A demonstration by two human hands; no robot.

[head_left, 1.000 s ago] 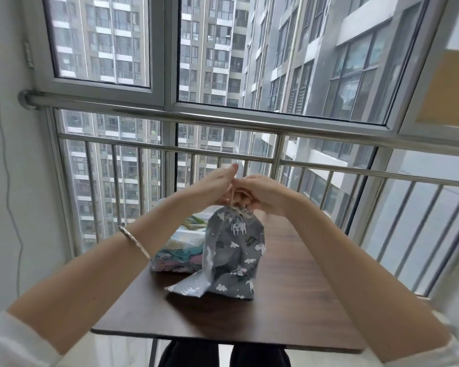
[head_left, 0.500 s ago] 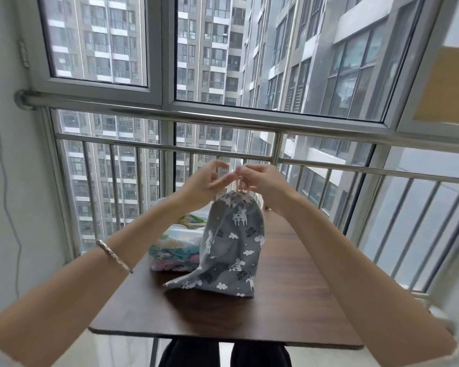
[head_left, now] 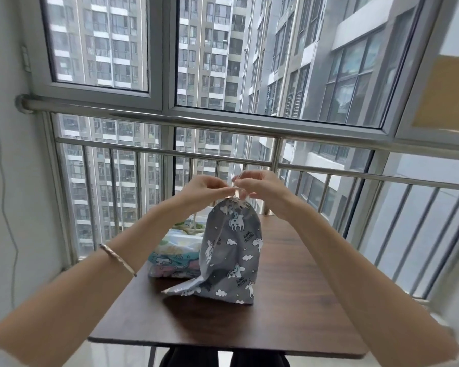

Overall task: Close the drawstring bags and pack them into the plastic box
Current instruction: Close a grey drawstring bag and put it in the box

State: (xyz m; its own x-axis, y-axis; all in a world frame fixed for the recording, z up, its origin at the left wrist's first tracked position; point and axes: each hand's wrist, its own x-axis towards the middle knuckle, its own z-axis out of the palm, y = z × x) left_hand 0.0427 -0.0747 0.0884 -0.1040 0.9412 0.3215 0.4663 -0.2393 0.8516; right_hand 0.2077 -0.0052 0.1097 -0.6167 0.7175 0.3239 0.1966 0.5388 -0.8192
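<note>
Grey unicorn bag point(head_left: 229, 250) stands mid-table point(head_left: 289, 313), mouth gathered; left hand point(head_left: 204, 190) and right hand point(head_left: 263, 188) both pinch its drawstring point(head_left: 237, 190) just above. Plastic box point(head_left: 175, 256) near the left edge already holds patterned bags; this one's unpacked.

I count one grey unicorn-print fabric drawstring bag point(head_left: 231, 250) and one dark brown wooden table point(head_left: 289, 313). There is one clear plastic box point(head_left: 157, 272); how many pastel printed bags point(head_left: 178, 260) it holds I cannot tell. Two hands: my left hand point(head_left: 203, 190) and right hand point(head_left: 265, 189). One thin silver bangle point(head_left: 118, 259).
</note>
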